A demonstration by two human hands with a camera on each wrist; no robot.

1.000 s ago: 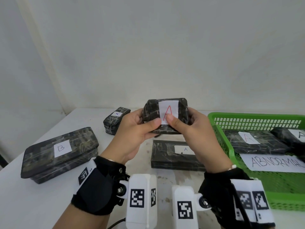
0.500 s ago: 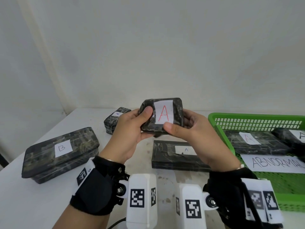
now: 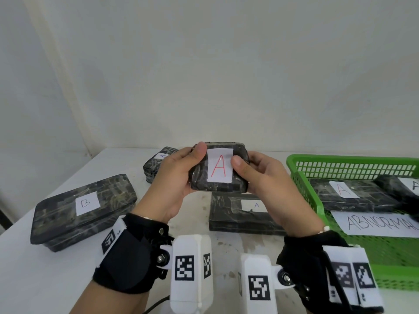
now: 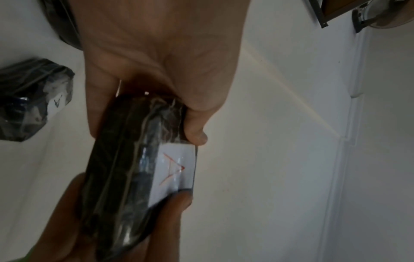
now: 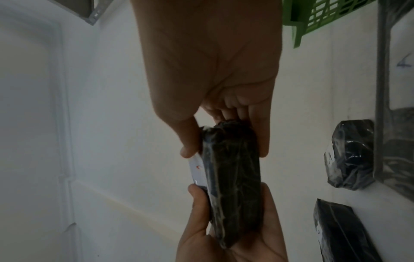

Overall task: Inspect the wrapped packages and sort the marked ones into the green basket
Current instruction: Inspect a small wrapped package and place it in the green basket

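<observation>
Above table [image 3: 68, 268], both hands clamp package [image 3: 238, 186] (red A clear only head-view).

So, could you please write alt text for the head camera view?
Two hands, left hand and right hand, hold up a dark wrapped package labelled with a red A. Behind, a green basket marked ABNORMAL holds other packages.

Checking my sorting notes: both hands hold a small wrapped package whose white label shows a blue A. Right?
Not quite. The package held by the left hand and right hand has a white label with a red A, not blue; the head view shows it.
</observation>
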